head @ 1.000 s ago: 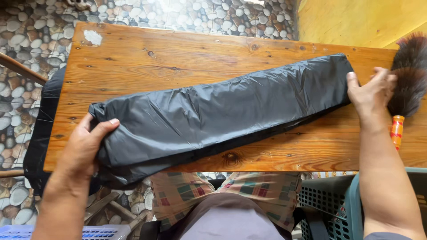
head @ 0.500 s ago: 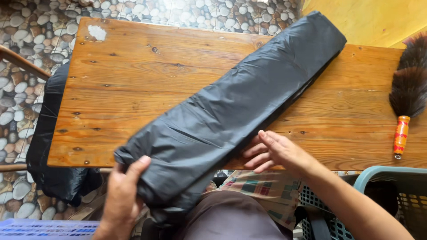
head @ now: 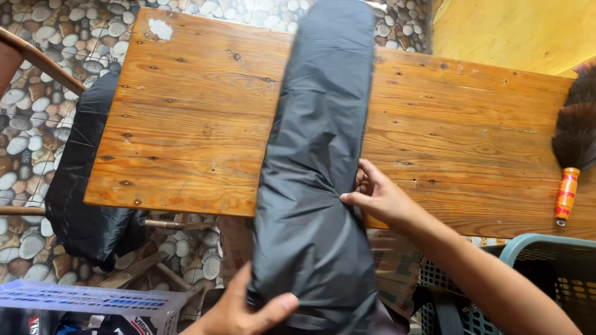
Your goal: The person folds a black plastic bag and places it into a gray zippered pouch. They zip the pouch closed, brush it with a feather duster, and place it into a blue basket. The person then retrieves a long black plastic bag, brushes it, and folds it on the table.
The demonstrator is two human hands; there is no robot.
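Currently a long folded black plastic sheet [head: 320, 155] is being held lengthwise across a wooden table [head: 186, 124], running from the far edge of the tabletop to past the near edge, where its lower end is hanging off toward the person

The near end of the sheet is being gripped by the left hand [head: 245, 313] at the bottom of the view: the thumb is being pressed over the top of the plastic, and the remaining fingers are hidden underneath, so a closed pinch on the sheet is being recorded

The right edge of the sheet is being touched by the right hand [head: 379, 198] at the table's near edge; its fingers are being kept loosely curled, with fingertips against the side of the plastic. Whether any fold is being pinched there cannot be told

A dark feather duster with an orange handle [head: 571, 155] is lying on the right part of the tabletop, well apart from the sheet. More black plastic [head: 87, 186] is being draped off the table's left end, over a pebble floor [head: 37, 93]. A teal plastic basket [head: 546, 279] is being seen at lower right, below the right forearm, and a white slotted crate [head: 93, 304] at lower left
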